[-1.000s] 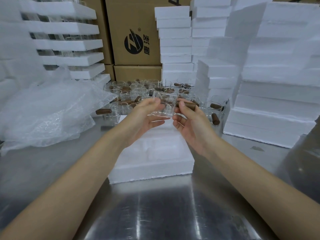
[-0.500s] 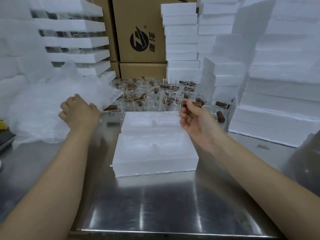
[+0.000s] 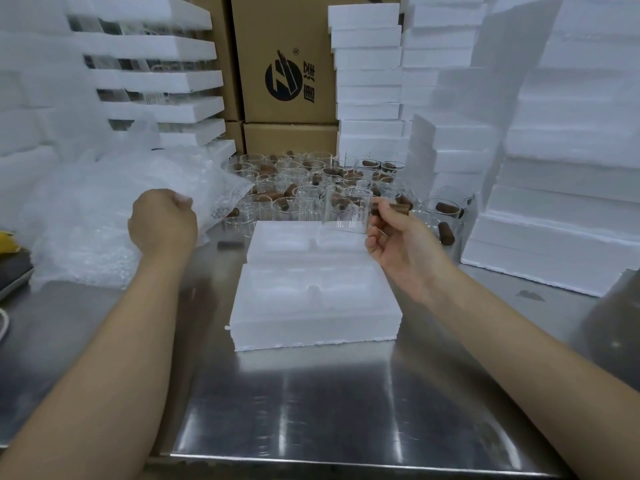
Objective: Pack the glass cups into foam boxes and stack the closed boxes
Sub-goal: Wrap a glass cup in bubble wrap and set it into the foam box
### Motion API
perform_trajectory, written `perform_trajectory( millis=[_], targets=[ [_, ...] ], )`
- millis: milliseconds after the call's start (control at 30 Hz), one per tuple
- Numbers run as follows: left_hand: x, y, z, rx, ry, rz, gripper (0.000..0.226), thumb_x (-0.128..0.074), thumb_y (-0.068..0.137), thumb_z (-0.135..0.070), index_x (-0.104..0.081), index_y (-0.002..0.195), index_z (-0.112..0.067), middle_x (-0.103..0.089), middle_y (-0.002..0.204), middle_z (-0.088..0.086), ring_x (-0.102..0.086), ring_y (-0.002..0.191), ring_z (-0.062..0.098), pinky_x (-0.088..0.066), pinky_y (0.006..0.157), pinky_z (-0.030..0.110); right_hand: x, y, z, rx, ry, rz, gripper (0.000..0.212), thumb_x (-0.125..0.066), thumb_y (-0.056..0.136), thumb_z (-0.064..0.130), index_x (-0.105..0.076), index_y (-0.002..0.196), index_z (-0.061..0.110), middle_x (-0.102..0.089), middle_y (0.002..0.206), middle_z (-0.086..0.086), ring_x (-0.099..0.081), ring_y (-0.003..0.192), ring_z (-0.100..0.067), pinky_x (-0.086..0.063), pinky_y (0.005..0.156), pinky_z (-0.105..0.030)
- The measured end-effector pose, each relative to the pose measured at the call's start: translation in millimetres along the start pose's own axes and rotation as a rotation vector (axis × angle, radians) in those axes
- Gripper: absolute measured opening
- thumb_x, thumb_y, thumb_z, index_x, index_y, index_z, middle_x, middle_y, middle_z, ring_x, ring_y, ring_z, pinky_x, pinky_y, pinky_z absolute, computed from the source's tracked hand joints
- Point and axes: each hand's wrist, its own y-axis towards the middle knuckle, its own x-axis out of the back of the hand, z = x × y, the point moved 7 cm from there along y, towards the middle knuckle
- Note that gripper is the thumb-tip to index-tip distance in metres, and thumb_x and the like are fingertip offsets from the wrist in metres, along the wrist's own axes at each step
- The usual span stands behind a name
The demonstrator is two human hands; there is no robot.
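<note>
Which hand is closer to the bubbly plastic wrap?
Left. The left hand grips the bubble wrap; the right hand is off to its right, holding a glass cup over the foam box.

- Two bare hands: a left hand and a right hand.
- One clear glass cup with a brown wooden handle up off the table.
- Loose clear glass cups on the table: dozens, honestly too crowded to count.
- Two white foam box halves lying open, two hollows each, so four hollows.
- One crumpled heap of clear bubble wrap.
- Four brown cardboard boxes, two of them just slivers.
- Stacked white foam slabs: several piles, way too many slabs to count.
- One shiny steel table.
</note>
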Motion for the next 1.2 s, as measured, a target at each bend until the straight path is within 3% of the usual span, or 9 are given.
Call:
perform_trajectory(
  millis=[167,333,500,633,800,867,1000,1133,1200],
  targets=[
    [7.6,-0.6,-12.4,-0.049,-0.018,-0.059,0.040,-0.075,0.081,-0.040,-0.050,0.069,-0.012,-0.063,0.079,0.008,-0.052,0.070,0.029,-0.043,0.070,0.039,0.5,-0.1,-0.3,-0.009,-0.009,-0.011,0.008,-0.054,0.097,0.016,-0.060,0.094,0.010,-0.055,0.068,0.001,-0.054,0.054,-0.006,-0.048,0.052,-0.017],
    [10.2,-11.6,-34.5,-0.153,0.009,-0.029,0.072,-0.041,0.079,-0.079,-0.028,0.057,-0.012,-0.031,0.053,0.003,-0.028,0.049,0.023,-0.021,0.050,0.029,0.7,-0.6,-0.3,-0.010,-0.014,-0.011,0.009,-0.054,0.097,0.016,-0.060,0.094,0.010,-0.056,0.067,0.001,-0.054,0.054,-0.006,-0.049,0.053,-0.017],
    [27.4,-38.7,-91.5,-0.634,-0.370,-0.032,0.049,-0.059,0.091,-0.044,-0.027,0.063,-0.018,-0.028,0.062,-0.007,-0.028,0.056,0.011,-0.020,0.054,0.028,2.0,0.1,-1.4,-0.018,0.016,-0.027,0.010,-0.054,0.097,0.016,-0.060,0.092,0.010,-0.055,0.067,0.001,-0.053,0.053,-0.006,-0.048,0.052,-0.016],
    [3.2,-83.2,-139.9,-1.060,-0.276,0.203,0.034,-0.070,0.082,-0.011,-0.039,0.068,-0.013,-0.049,0.076,0.008,-0.045,0.069,0.024,-0.041,0.061,0.035,5.5,0.3,-2.3,-0.052,0.125,-0.054,0.014,-0.052,0.098,0.016,-0.060,0.088,0.010,-0.052,0.069,0.000,-0.049,0.058,-0.007,-0.045,0.055,-0.016],
    [-37.2,-99.9,-125.5,-0.986,-0.070,0.569,0.026,-0.062,0.082,0.000,-0.043,0.067,-0.010,-0.054,0.082,0.008,-0.051,0.075,0.027,-0.046,0.072,0.051,11.5,1.9,2.6,-0.033,0.238,-0.128,0.020,-0.049,0.098,0.016,-0.056,0.081,0.010,-0.047,0.070,0.000,-0.043,0.059,-0.008,-0.037,0.059,-0.017],
    [-40.8,-96.4,-116.0,-0.921,-0.044,0.616,0.028,-0.059,0.089,-0.021,-0.046,0.067,-0.010,-0.053,0.074,0.004,-0.051,0.071,0.025,-0.047,0.071,0.051,12.9,2.2,5.4,-0.007,0.264,-0.141,0.020,-0.049,0.098,0.015,-0.054,0.080,0.010,-0.046,0.070,-0.001,-0.041,0.058,-0.009,-0.036,0.058,-0.017],
    [-44.5,-86.6,-102.4,-0.576,-0.167,0.688,0.077,-0.025,0.091,-0.072,-0.064,0.073,-0.009,-0.068,0.082,-0.002,-0.062,0.079,0.017,-0.049,0.075,0.037,13.3,1.7,15.1,0.042,0.324,-0.118,0.021,-0.048,0.098,0.016,-0.053,0.079,0.010,-0.046,0.070,-0.001,-0.041,0.056,-0.010,-0.037,0.053,-0.018],
    [-47.1,-77.7,-103.1,-0.642,-0.051,0.551,0.040,-0.059,0.085,-0.057,-0.060,0.078,-0.018,-0.058,0.075,-0.011,-0.054,0.069,0.010,-0.041,0.059,0.029,12.5,1.7,21.7,0.057,0.368,-0.114,0.021,-0.048,0.097,0.015,-0.052,0.077,0.010,-0.045,0.069,-0.001,-0.041,0.054,-0.010,-0.039,0.048,-0.018],
    [-51.6,-76.1,-101.6,-0.658,-0.027,0.597,0.049,-0.065,0.067,-0.070,-0.059,0.088,-0.026,-0.055,0.087,-0.017,-0.050,0.078,0.004,-0.040,0.066,0.025,12.9,1.7,22.3,0.057,0.367,-0.116,0.021,-0.048,0.097,0.015,-0.052,0.078,0.011,-0.045,0.069,-0.001,-0.040,0.054,-0.010,-0.038,0.048,-0.018]
  ],
)
